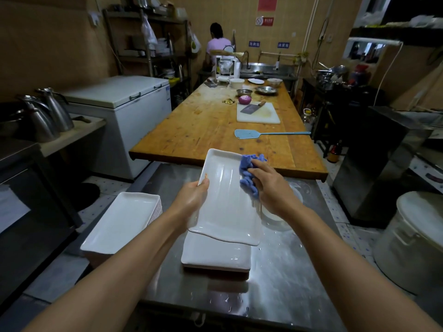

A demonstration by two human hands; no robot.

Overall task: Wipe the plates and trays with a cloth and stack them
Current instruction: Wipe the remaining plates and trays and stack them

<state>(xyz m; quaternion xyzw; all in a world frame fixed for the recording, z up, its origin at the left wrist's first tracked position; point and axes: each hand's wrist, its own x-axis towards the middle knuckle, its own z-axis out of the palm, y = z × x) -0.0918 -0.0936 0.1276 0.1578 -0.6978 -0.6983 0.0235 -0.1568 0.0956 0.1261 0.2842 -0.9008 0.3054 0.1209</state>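
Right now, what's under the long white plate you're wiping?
Under the held plate sits a stack of white plates on the steel table. A round white rim peeks out at its right; the rest is covered.

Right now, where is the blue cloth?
The blue cloth is bunched in the right hand, pressed on the far right part of the white tray that the left hand holds above the steel table.

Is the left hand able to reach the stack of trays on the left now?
Probably not yet: the left hand grips the tray being wiped with the blue cloth. Nothing blocks the way to the left stack.
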